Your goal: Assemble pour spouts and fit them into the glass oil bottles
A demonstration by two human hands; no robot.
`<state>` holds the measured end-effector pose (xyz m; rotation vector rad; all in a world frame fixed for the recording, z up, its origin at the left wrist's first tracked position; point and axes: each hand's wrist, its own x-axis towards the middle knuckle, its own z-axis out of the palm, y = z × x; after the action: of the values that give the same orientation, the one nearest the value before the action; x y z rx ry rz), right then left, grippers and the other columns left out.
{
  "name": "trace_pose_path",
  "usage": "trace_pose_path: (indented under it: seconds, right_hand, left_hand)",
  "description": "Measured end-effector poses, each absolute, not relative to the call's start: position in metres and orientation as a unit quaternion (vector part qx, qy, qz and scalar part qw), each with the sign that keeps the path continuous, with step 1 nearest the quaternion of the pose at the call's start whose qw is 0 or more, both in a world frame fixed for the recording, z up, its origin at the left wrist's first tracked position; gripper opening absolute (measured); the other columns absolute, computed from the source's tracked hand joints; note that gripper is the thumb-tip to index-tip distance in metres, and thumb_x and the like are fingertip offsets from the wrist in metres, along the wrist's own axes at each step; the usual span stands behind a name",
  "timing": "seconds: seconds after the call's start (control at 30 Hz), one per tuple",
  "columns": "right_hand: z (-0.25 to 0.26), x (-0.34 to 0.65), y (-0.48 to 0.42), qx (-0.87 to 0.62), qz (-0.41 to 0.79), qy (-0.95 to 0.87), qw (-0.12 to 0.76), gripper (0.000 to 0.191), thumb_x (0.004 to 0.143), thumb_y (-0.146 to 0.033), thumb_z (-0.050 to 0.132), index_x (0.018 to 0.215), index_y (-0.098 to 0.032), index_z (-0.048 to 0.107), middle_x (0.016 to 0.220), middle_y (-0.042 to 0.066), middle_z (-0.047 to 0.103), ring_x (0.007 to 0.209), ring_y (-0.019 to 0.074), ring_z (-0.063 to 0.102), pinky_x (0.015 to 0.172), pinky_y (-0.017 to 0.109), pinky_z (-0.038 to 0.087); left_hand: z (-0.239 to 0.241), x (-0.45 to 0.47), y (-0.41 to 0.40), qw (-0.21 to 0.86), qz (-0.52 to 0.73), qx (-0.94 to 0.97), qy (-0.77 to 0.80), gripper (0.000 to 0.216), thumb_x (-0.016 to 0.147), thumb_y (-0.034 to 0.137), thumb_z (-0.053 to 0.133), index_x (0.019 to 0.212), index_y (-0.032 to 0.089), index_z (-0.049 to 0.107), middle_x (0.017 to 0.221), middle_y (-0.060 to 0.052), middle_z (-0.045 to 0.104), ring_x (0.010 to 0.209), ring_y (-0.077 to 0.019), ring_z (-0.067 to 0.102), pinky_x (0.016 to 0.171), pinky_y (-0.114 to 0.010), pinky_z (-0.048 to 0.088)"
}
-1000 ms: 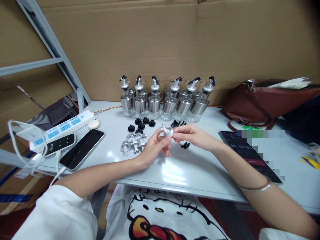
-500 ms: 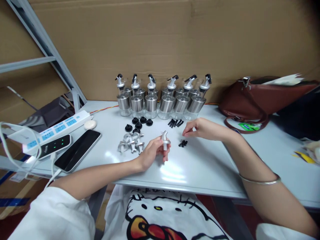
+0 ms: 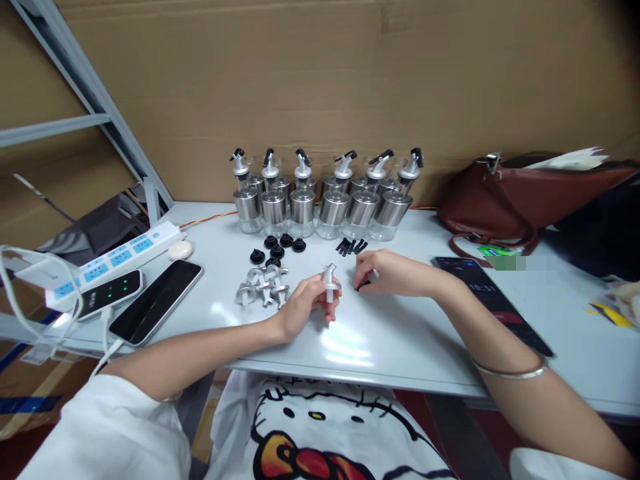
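Observation:
My left hand [image 3: 306,305] is closed around a silver pourer spout [image 3: 330,285], held upright above the table. Beside it on the right, my right hand [image 3: 375,272] reaches down with its fingertips pinched over a small pile of black parts [image 3: 363,286], which they mostly cover. Whether a piece is between those fingertips I cannot make out. Several black lever strips [image 3: 351,247] lie just behind my right hand. To the left of my left hand is a heap of silver spouts [image 3: 263,285], with several black stoppers [image 3: 277,251] behind it.
Glass oil bottles [image 3: 303,200] with steel bands stand in rows along the cardboard wall; the front ones carry pourers. At left are a power strip [image 3: 120,259], a phone [image 3: 156,301] and white cables. A dark tablet-like screen [image 3: 487,293] and a brown bag [image 3: 525,200] are at right.
My right hand has moved down and slightly left onto the small black parts. The dark screen under my right forearm now shows lit. My left hand and the spout have stayed in place.

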<state>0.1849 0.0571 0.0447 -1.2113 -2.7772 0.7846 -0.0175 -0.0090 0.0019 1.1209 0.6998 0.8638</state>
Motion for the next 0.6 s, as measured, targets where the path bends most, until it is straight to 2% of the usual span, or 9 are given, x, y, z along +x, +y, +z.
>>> trace_pose_path:
  seconds: [0.1, 0.23, 0.33, 0.5, 0.6]
  right_hand:
    - [0.043, 0.185, 0.059, -0.386, 0.283, -0.877, 0.037, 0.012, 0.075, -0.023, 0.064, 0.075, -0.015, 0.074, 0.077, 0.005, 0.064, 0.066, 0.0145, 0.056, 0.065, 0.027, 0.043]
    - [0.044, 0.181, 0.055, -0.367, 0.402, -0.82, 0.175, 0.024, 0.08, -0.039, 0.062, 0.082, -0.015, 0.068, 0.081, 0.006, 0.068, 0.073, 0.0162, 0.06, 0.068, 0.03, 0.046]
    - [0.047, 0.174, 0.049, -0.344, 0.504, -0.748, 0.261, 0.028, 0.078, -0.042, 0.065, 0.087, -0.015, 0.065, 0.08, 0.005, 0.069, 0.077, 0.0168, 0.063, 0.073, 0.032, 0.048]
    - [0.051, 0.165, 0.041, -0.359, 0.464, -0.736, 0.338, 0.029, 0.079, -0.041, 0.065, 0.093, -0.016, 0.07, 0.065, -0.001, 0.059, 0.062, 0.0111, 0.052, 0.062, 0.026, 0.041]
    - [0.049, 0.161, 0.04, -0.348, 0.511, -0.697, 0.363, 0.029, 0.074, -0.043, 0.071, 0.085, -0.016, 0.066, 0.064, -0.002, 0.059, 0.059, 0.01, 0.051, 0.06, 0.026, 0.041]
  left_hand:
    - [0.002, -0.018, -0.009, 0.703, 0.392, 0.503, 0.315, 0.035, 0.073, 0.05, 0.047, 0.083, 0.016, 0.046, 0.058, 0.006, 0.046, 0.045, -0.0084, 0.045, 0.057, -0.027, 0.043]
    - [0.003, -0.018, -0.009, 0.7, 0.393, 0.5, 0.324, 0.035, 0.072, 0.05, 0.047, 0.081, 0.016, 0.048, 0.056, 0.005, 0.045, 0.047, -0.0093, 0.045, 0.056, -0.026, 0.042]
    - [0.004, -0.018, -0.009, 0.697, 0.395, 0.501, 0.328, 0.034, 0.073, 0.05, 0.046, 0.078, 0.016, 0.048, 0.056, 0.005, 0.045, 0.047, -0.0093, 0.044, 0.056, -0.026, 0.041]
    - [0.005, -0.018, -0.008, 0.689, 0.398, 0.503, 0.336, 0.032, 0.073, 0.049, 0.045, 0.076, 0.017, 0.048, 0.055, 0.005, 0.045, 0.047, -0.0098, 0.045, 0.056, -0.027, 0.041]
    - [0.005, -0.019, -0.009, 0.688, 0.401, 0.505, 0.333, 0.033, 0.073, 0.05, 0.045, 0.076, 0.017, 0.048, 0.055, 0.005, 0.045, 0.046, -0.01, 0.044, 0.056, -0.027, 0.041]
